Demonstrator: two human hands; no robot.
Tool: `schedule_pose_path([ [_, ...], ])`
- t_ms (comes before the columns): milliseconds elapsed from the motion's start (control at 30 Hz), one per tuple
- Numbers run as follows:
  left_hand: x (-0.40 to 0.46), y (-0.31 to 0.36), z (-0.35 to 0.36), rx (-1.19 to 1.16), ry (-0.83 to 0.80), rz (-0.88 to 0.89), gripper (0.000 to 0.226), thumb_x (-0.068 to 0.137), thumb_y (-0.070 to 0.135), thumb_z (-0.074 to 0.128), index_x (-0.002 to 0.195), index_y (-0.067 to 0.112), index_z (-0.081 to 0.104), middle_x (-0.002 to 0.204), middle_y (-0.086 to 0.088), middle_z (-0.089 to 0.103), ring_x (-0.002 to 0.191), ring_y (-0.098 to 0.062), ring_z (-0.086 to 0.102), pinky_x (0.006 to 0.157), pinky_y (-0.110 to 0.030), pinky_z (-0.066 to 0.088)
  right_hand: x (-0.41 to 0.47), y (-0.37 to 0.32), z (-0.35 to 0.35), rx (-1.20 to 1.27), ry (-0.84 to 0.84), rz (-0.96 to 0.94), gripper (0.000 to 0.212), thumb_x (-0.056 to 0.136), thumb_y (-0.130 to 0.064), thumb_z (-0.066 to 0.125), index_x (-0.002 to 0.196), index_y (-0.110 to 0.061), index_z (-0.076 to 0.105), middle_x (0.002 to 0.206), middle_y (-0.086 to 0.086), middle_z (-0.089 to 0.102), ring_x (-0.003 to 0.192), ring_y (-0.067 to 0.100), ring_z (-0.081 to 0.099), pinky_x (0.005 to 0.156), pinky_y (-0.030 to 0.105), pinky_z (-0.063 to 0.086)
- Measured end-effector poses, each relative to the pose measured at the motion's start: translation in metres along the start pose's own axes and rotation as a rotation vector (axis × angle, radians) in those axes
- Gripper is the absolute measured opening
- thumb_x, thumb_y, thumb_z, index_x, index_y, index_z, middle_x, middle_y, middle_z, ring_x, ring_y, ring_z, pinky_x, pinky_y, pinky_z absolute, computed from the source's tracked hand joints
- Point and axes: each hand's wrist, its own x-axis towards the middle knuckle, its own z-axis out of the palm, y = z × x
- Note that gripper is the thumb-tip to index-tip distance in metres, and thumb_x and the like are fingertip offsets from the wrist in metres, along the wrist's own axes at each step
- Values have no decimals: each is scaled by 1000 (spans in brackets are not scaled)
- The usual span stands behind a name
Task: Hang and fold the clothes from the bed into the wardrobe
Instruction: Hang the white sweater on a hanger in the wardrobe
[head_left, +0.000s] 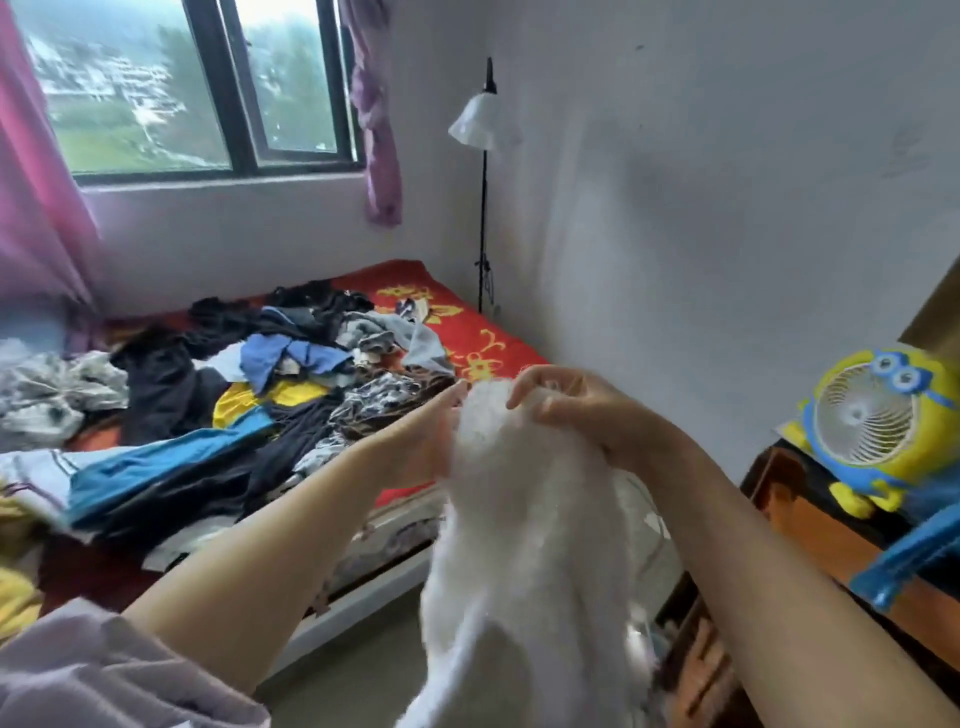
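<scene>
While clothes (291, 374) remain heaped at ten o'clock, left hand (434, 431) and right hand (566, 405) pinch the white garment's (519, 545) top edge, letting it hang straight for hanging.

Two bare forearms run up from the lower edge of the head view, uncovered from the elbow to the wrist. The left hand (434, 434) and the right hand (563, 405) are bare too: no glove, ring, watch or bracelet shows on the parts in view. On the left arm a short, loose sleeve (119, 670) of pale lilac fabric ends about the elbow; the cloth looks soft and matte, falls in broad folds, and carries no print or seam that can be made out. The right arm leaves the picture at the bottom right corner before any sleeve shows. Nothing else of the person is in view.
</scene>
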Motion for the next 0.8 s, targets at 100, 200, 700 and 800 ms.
schedule_pose_path([
  [100, -24, -7, -17, -63, -54, 3, 31, 98, 19, 47, 77, 14, 68, 56, 5, 37, 46, -7, 33, 52, -20, 42, 17, -6, 12, -51, -29, 1, 34, 70, -9, 53, 93, -25, 72, 91, 2, 64, 76, 14, 60, 65, 24, 52],
  [200, -47, 2, -23, 89, -54, 126, 30, 94, -4, 45, 83, 10, 70, 70, -4, 55, 61, -12, 56, 68, -26, 53, 27, 1, 32, -178, -81, 41, 42, 68, -12, 55, 103, -29, 70, 107, -5, 66, 92, 5, 64, 75, 21, 51],
  [700, -122, -45, -93, 832, 553, 261, 32, 65, 46, 61, 74, 15, 68, 75, 0, 69, 73, -6, 59, 80, -43, 52, 74, 23, 61, -792, -194, 167, 42, 70, -34, 62, 112, -30, 58, 107, -8, 62, 104, 12, 58, 80, 19, 46],
  [800, -137, -37, -64, 797, 495, 312, 30, 72, 38, 62, 77, 9, 67, 72, 4, 63, 69, -3, 54, 71, -37, 50, 80, 39, 89, -770, -368, 118, 53, 82, -32, 72, 130, -31, 50, 119, -10, 61, 109, 6, 57, 94, 26, 47],
])
